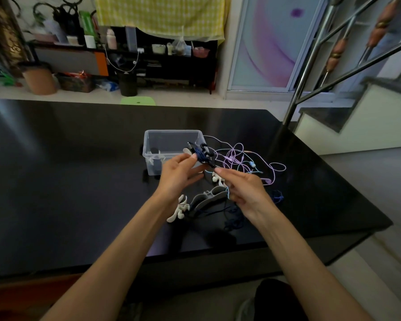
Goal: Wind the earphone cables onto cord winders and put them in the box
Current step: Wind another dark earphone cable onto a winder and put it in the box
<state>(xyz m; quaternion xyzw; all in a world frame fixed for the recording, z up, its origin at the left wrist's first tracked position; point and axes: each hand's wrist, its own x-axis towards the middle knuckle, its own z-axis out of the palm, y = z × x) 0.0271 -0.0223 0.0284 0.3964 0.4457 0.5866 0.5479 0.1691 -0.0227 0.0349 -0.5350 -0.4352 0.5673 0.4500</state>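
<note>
Above the black table (79,158), a dark winder (200,154) wrapped in blue cable is pinched by the left hand (178,174), just in front of the clear box (171,144). The cable's end is pinched by the right hand (243,188). Pink cables (236,158) lie tangled beside the box; white winders (180,208) lie under the hands.

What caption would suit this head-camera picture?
Both hands, left and right, wind a dark blue earphone cable onto a winder beside the clear box.
</note>
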